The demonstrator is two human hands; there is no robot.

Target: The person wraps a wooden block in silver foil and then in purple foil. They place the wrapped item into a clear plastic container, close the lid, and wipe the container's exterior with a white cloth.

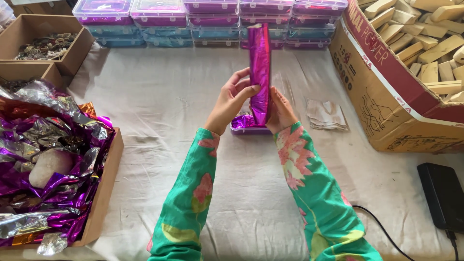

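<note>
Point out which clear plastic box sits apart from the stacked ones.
The purple-lined box on the cloth just below the hands; the other boxes are stacked along the table's far edge.

Leaving open cloth (159, 111) between the foil-filled box (104, 193) and the hands; blocking the far edge, stacked plastic cases (212, 21); crowding the right, a carton of wooden blocks (386, 96), folded papers (327, 116), a black device (442, 193).

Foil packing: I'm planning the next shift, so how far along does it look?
Done: stacked lidded boxes line the table's back edge. In hand: left hand and right hand hold a purple foil strip upright over an open box. Left: loose foil fills the cardboard tray; wooden blocks wait.
</note>
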